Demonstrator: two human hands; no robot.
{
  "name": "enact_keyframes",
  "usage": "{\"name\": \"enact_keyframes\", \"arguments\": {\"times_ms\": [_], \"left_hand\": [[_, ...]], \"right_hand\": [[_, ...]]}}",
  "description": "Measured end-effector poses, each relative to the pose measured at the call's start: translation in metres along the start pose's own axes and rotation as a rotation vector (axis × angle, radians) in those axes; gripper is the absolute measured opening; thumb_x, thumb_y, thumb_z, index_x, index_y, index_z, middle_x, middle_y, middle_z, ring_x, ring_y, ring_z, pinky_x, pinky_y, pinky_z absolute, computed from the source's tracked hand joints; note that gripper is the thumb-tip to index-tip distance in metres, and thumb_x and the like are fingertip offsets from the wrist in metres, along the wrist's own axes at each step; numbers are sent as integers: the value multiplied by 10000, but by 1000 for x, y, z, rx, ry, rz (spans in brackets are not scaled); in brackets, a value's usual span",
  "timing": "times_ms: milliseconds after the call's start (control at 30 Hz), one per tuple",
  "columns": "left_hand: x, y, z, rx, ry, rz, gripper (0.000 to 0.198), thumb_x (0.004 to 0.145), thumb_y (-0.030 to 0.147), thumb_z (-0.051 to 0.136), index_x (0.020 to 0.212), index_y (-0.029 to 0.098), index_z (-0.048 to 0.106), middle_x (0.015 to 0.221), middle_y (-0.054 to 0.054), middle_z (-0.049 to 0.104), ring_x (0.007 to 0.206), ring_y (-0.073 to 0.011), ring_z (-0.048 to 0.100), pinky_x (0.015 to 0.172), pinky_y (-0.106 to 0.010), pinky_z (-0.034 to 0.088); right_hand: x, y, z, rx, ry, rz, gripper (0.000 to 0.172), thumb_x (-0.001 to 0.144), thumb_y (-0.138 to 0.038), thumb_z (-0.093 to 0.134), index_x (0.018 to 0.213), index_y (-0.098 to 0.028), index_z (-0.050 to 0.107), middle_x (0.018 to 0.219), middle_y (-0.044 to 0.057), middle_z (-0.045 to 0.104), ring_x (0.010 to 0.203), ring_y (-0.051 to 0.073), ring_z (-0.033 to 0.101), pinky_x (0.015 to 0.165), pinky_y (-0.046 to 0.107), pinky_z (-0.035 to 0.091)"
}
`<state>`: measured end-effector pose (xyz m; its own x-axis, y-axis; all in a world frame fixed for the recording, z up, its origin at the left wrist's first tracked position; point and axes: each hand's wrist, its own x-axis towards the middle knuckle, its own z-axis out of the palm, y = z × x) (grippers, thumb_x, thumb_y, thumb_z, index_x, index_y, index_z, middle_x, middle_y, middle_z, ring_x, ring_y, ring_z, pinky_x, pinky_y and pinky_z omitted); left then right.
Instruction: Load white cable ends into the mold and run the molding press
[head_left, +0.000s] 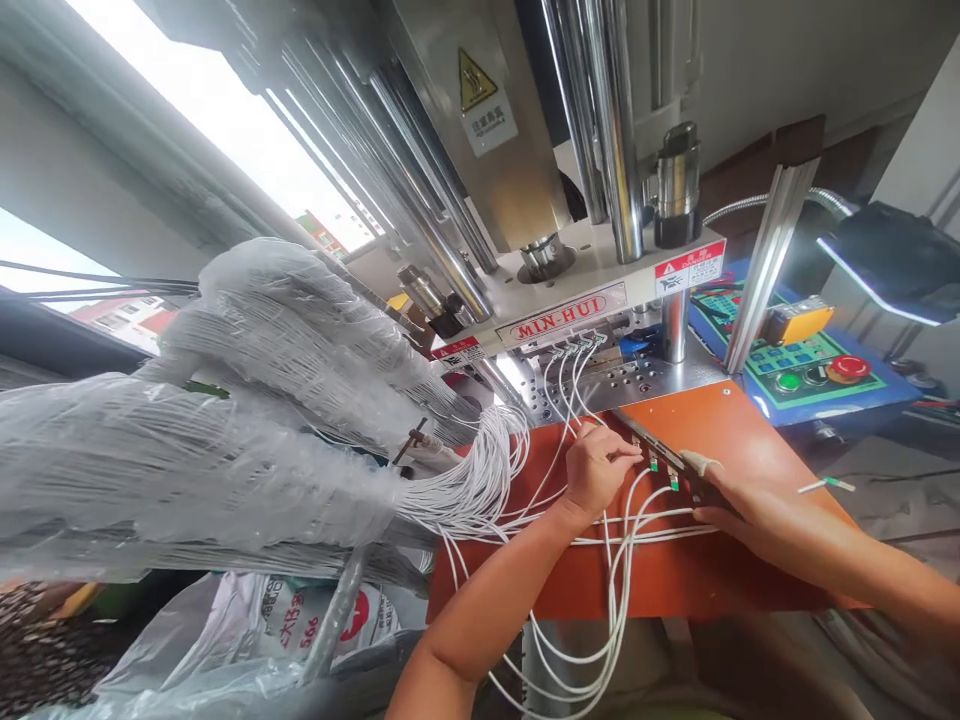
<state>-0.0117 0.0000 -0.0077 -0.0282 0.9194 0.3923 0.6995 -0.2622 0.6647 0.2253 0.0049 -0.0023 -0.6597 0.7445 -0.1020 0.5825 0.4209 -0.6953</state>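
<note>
A dark metal bar [652, 440] is held above the orange board, with my right hand [731, 492] closed around its near end. A pale cover shows on a right fingertip. Along the bar sit small connectors with green parts [674, 482], and white cables [626, 545] loop down from them. At the bar's left side my left hand [598, 465] is pinched, thumb against fingers, on the end of a white cable; the fingers mostly hide that end. Beyond my hands, several more white cables [574, 385] run into the press under its MIN-HUI plate [561, 318].
The orange board [720, 420] lies in front of the press bed [637, 380]. Thick plastic-wrapped cable bundles [300, 450] hang at left. A control panel [817, 365] with a red stop button stands at right, near a metal post [772, 260] and a lamp [892, 255].
</note>
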Motion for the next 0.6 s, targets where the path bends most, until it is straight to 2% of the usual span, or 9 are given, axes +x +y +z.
{"name": "enact_keyframes", "arguments": {"times_ms": [133, 200, 267, 367, 467, 533, 600], "left_hand": [[7, 0, 4, 36, -75, -103, 115, 631, 197, 835, 682, 238, 740, 728, 9, 690, 789, -157, 546, 677, -251, 418], [13, -3, 3, 10, -157, -157, 118, 625, 223, 835, 695, 235, 741, 727, 17, 695, 771, -148, 560, 675, -244, 409], [20, -7, -1, -46, -278, -204, 140, 625, 259, 830, 728, 223, 743, 730, 22, 699, 730, -132, 583, 662, -233, 406], [31, -9, -7, -92, -440, -253, 177, 630, 284, 815, 774, 210, 742, 693, 36, 685, 661, -110, 602, 634, -217, 395], [33, -4, -15, -71, -493, -171, 242, 607, 298, 827, 820, 220, 744, 675, 43, 665, 652, -112, 602, 617, -214, 377], [30, 0, -22, -100, -474, -88, 284, 620, 325, 823, 873, 225, 741, 722, 29, 676, 669, -122, 604, 612, -216, 382], [27, 1, -30, -150, -341, -66, 242, 701, 355, 768, 898, 221, 730, 786, 0, 689, 711, -141, 612, 652, -229, 414]], "right_hand": [[4, -8, 10, -339, 15, 66, 542, 840, -267, 512, 1355, -132, 407, 814, 91, 720, 723, 290, 685, 594, 340, 469], [8, -15, 16, -554, -20, 103, 514, 854, -223, 492, 1334, -51, 422, 659, 101, 688, 592, 311, 660, 516, 357, 404], [9, -20, 20, -713, -47, 136, 470, 871, -206, 465, 1302, -20, 447, 590, 104, 663, 545, 325, 643, 481, 361, 344], [8, -20, 14, -729, -88, 134, 513, 833, -282, 558, 1289, -62, 477, 654, 104, 692, 647, 349, 667, 509, 358, 336], [14, -21, -8, -675, -75, 115, 574, 786, -401, 615, 1291, -149, 512, 742, 93, 720, 740, 359, 680, 557, 353, 363], [34, -25, -25, -667, 35, 76, 539, 852, -453, 525, 1320, -187, 498, 796, 95, 727, 735, 333, 683, 563, 346, 376], [72, -30, -37, -637, 169, 4, 472, 918, -460, 410, 1308, -210, 500, 892, 99, 721, 772, 296, 679, 584, 339, 409]]}}
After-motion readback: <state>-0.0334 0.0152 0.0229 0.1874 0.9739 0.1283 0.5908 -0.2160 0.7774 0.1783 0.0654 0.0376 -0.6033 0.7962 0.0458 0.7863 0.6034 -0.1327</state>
